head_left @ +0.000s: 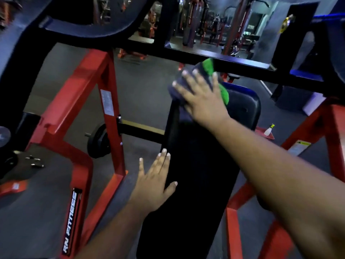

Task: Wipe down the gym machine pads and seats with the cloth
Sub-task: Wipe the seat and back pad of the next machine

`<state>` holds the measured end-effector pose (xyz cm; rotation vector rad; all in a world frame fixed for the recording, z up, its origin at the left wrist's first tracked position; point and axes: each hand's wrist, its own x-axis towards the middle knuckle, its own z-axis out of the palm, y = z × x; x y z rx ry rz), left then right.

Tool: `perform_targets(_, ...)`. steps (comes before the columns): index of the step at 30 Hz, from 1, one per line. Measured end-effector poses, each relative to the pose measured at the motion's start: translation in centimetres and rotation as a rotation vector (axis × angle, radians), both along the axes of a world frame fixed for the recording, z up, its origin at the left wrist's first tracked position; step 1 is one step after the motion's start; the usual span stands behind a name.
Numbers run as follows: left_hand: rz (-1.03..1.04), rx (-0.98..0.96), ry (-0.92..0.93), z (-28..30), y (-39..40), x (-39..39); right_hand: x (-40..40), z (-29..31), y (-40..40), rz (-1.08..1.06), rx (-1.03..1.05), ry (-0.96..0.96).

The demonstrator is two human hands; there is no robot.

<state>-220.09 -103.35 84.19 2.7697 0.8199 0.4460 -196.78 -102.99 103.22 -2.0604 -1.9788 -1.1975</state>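
- Lengthwise, the black bench pad [196,174] runs away from the camera.
- Right hand [203,101] presses the cloth [220,86] flat at the pad's far end, fingers spread.
- Left hand [155,186], fingers straight, seemingly rests on the pad's near left edge.

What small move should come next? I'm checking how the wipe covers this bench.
Probably draw the right hand and green-and-grey cloth down the black bench pad toward the camera. The cloth sits pressed flat at the far end, the long near stretch lies uncovered, and the left hand rests on the pad's edge.
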Motion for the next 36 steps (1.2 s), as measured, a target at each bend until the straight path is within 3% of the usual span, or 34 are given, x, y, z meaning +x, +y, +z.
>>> perform_targets(2,0.033,-0.037,-0.024,0.1,-0.3,-0.1,-1.5,0.1,1.5,-0.095,0.083,0.081)
perform_targets(4,0.078,-0.077,-0.061,-0.7,-0.7,-0.4,-3.6,-4.1,0.6,-0.031,0.064,0.029)
perform_targets(8,0.156,-0.052,-0.147,-3.0,-1.1,-1.9,-6.6,-14.5,-4.4,0.129,-0.162,-0.1)
perform_targets(10,0.17,-0.054,-0.136,-3.2,-1.1,-2.7,-6.8,-16.6,-6.0,0.18,-0.287,-0.169)
perform_targets(13,0.12,-0.04,-0.119,-1.8,-0.9,-3.2,-3.1,-13.2,-6.7,0.251,-0.33,-0.274)
perform_targets(17,0.084,-0.009,-0.107,0.5,-0.7,-2.0,2.5,-5.7,-8.1,-0.013,-0.009,-0.053)
perform_targets(19,0.059,0.008,-0.071,0.9,-1.1,-0.7,2.8,-7.3,-10.3,-0.057,0.089,0.049)
perform_targets(21,0.052,0.042,-0.049,0.9,-1.6,0.7,1.7,-12.6,-13.0,-0.052,0.125,0.1)
perform_targets(24,0.036,0.121,0.003,0.0,-2.3,2.1,0.1,-19.0,-17.2,-0.008,-0.012,0.066)
perform_targets(26,0.005,0.157,0.033,-0.9,-2.7,2.4,1.7,-17.8,-17.6,0.058,-0.1,-0.046)
perform_targets(28,-0.014,0.181,0.068,-1.3,-2.8,2.3,3.9,-14.0,-16.4,0.065,-0.027,-0.092)
perform_targets(30,0.003,0.195,0.098,-1.3,-2.8,2.1,5.7,-10.5,-15.2,0.002,0.112,-0.025)
perform_targets(32,0.01,0.192,0.122,-1.1,-2.8,2.1,5.7,-10.6,-15.2,-0.041,0.191,0.142)
perform_targets(34,0.01,0.182,0.128,-1.1,-2.8,2.1,3.5,-14.5,-16.2,-0.08,0.311,0.465)
perform_targets(36,0.014,0.186,0.125,-1.2,-3.1,2.2,0.3,-19.2,-17.5,-0.127,0.341,0.662)
